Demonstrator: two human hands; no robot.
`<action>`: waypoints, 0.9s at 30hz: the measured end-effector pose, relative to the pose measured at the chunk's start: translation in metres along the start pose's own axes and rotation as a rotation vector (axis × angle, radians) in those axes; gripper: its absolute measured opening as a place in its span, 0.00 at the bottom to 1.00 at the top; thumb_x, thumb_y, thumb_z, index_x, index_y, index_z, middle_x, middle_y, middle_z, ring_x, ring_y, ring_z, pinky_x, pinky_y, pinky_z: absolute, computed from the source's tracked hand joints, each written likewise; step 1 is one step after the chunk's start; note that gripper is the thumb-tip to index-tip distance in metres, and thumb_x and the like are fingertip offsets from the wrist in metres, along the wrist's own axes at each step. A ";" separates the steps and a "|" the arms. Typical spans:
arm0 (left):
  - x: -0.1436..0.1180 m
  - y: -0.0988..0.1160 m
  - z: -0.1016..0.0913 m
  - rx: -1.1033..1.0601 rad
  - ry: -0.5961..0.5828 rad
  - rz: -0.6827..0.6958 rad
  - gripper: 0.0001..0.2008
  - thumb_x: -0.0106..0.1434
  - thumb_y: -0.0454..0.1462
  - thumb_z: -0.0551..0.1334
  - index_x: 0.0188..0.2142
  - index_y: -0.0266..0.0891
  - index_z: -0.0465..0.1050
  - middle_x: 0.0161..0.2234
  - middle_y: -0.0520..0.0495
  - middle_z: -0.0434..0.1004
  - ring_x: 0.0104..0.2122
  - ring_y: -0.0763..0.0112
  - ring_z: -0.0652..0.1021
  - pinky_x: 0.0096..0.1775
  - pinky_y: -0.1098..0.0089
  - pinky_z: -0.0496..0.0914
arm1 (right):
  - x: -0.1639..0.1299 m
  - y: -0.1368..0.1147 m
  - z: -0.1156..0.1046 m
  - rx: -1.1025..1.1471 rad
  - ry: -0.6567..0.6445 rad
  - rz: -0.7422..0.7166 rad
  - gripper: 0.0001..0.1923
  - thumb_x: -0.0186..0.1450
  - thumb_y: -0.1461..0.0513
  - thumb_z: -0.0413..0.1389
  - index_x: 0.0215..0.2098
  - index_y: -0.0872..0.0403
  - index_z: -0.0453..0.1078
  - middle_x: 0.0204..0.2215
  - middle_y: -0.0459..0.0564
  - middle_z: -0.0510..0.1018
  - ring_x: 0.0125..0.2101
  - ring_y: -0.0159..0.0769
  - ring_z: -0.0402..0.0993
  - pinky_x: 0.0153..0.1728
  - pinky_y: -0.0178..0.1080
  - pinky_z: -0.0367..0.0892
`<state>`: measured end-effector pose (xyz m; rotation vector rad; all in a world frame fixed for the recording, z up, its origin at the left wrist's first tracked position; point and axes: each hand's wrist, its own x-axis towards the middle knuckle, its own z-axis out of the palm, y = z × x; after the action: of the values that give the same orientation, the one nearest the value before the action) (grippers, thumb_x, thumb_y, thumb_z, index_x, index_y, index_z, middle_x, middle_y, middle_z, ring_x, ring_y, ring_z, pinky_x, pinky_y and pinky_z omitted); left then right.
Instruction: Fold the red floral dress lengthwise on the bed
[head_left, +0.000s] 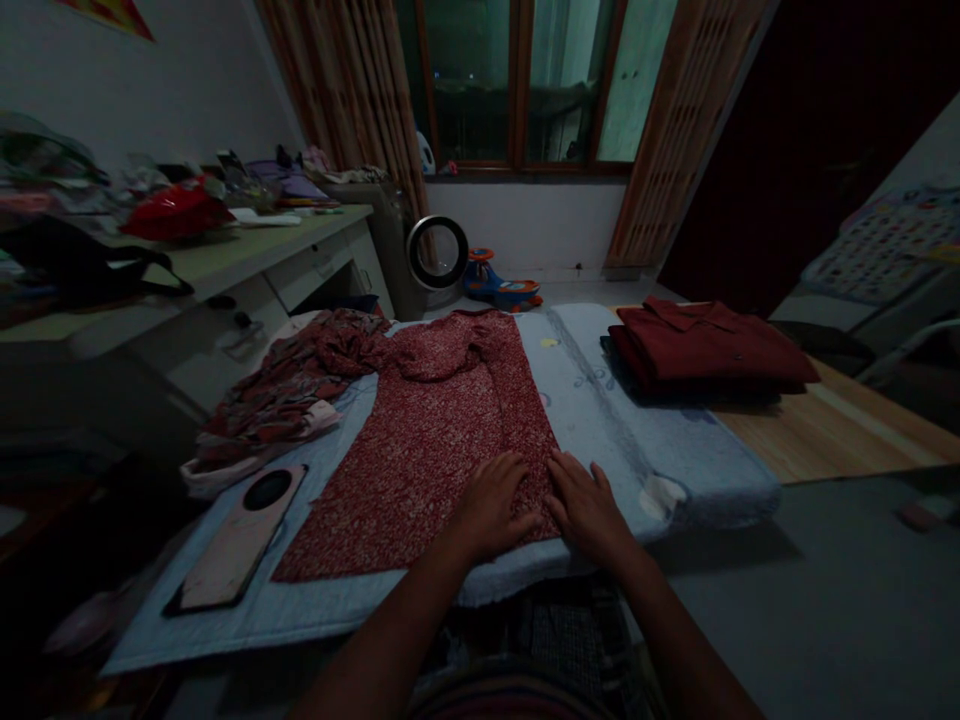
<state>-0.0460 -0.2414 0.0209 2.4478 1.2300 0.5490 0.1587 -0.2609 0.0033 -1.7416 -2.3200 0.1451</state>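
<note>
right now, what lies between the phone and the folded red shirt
In the head view, the speckled red garment lies between the phone and the folded red shirt, then a strip of blue blanket nearer the shirt.

Dim light falls on white walls (214, 85), a brown-framed window (520, 90) between brownish curtains (360, 85), a dark door (795, 130) and grey floor (817, 600).
</note>
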 end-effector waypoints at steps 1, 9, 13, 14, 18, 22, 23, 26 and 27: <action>0.000 0.000 0.000 0.001 -0.003 -0.002 0.31 0.60 0.47 0.67 0.60 0.39 0.65 0.65 0.37 0.63 0.65 0.52 0.62 0.65 0.46 0.55 | 0.000 0.000 0.000 -0.005 -0.009 0.004 0.28 0.70 0.58 0.48 0.68 0.51 0.56 0.68 0.55 0.58 0.67 0.46 0.53 0.65 0.60 0.46; 0.000 -0.004 0.001 -0.001 -0.021 0.001 0.33 0.59 0.47 0.67 0.61 0.40 0.64 0.66 0.37 0.62 0.66 0.52 0.61 0.65 0.46 0.55 | -0.004 0.011 -0.002 -0.027 -0.016 0.039 0.27 0.71 0.56 0.48 0.67 0.48 0.58 0.68 0.55 0.59 0.67 0.47 0.54 0.65 0.61 0.46; 0.000 -0.005 0.002 0.008 -0.028 -0.004 0.33 0.60 0.47 0.67 0.61 0.39 0.64 0.66 0.37 0.61 0.66 0.51 0.61 0.66 0.46 0.54 | -0.008 0.017 -0.006 -0.023 -0.048 0.050 0.26 0.71 0.57 0.48 0.67 0.49 0.59 0.68 0.54 0.59 0.67 0.45 0.53 0.64 0.60 0.48; 0.000 -0.005 0.002 0.007 -0.028 -0.005 0.33 0.60 0.47 0.67 0.61 0.39 0.64 0.66 0.37 0.61 0.66 0.52 0.61 0.65 0.46 0.55 | -0.009 0.018 -0.007 -0.017 -0.048 0.049 0.26 0.72 0.57 0.47 0.67 0.49 0.59 0.68 0.54 0.59 0.67 0.45 0.53 0.64 0.59 0.48; 0.000 -0.005 0.002 0.000 -0.020 -0.005 0.32 0.59 0.46 0.67 0.60 0.41 0.65 0.65 0.38 0.62 0.66 0.52 0.62 0.65 0.47 0.56 | -0.012 0.020 -0.009 0.014 -0.030 0.024 0.27 0.72 0.53 0.46 0.68 0.49 0.58 0.69 0.54 0.58 0.68 0.45 0.52 0.65 0.59 0.46; 0.000 -0.006 0.004 0.004 -0.013 0.004 0.32 0.60 0.48 0.67 0.60 0.40 0.65 0.65 0.38 0.62 0.66 0.51 0.62 0.65 0.47 0.56 | -0.014 0.018 -0.009 0.002 -0.028 -0.001 0.35 0.69 0.45 0.49 0.69 0.51 0.55 0.69 0.57 0.57 0.68 0.49 0.51 0.65 0.61 0.44; 0.000 -0.006 0.004 0.006 -0.012 0.007 0.32 0.60 0.48 0.67 0.60 0.40 0.65 0.65 0.38 0.62 0.65 0.51 0.62 0.65 0.47 0.56 | -0.014 0.017 -0.009 -0.004 -0.025 -0.008 0.37 0.68 0.44 0.50 0.69 0.51 0.55 0.69 0.57 0.56 0.68 0.50 0.51 0.65 0.61 0.44; 0.000 -0.007 0.004 0.012 -0.020 0.006 0.32 0.60 0.48 0.67 0.60 0.40 0.65 0.65 0.37 0.62 0.65 0.51 0.61 0.65 0.46 0.56 | -0.014 0.017 -0.009 -0.015 -0.024 -0.015 0.38 0.67 0.44 0.52 0.70 0.51 0.54 0.69 0.58 0.56 0.68 0.51 0.50 0.66 0.61 0.42; 0.000 -0.007 0.003 0.013 -0.024 0.005 0.32 0.60 0.48 0.67 0.60 0.40 0.65 0.65 0.37 0.61 0.66 0.51 0.61 0.65 0.46 0.55 | -0.014 0.018 -0.009 -0.013 -0.030 -0.013 0.38 0.67 0.44 0.52 0.70 0.51 0.54 0.69 0.58 0.55 0.68 0.51 0.50 0.66 0.61 0.42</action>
<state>-0.0489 -0.2378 0.0148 2.4613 1.2218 0.5133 0.1811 -0.2702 0.0062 -1.7411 -2.3582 0.1551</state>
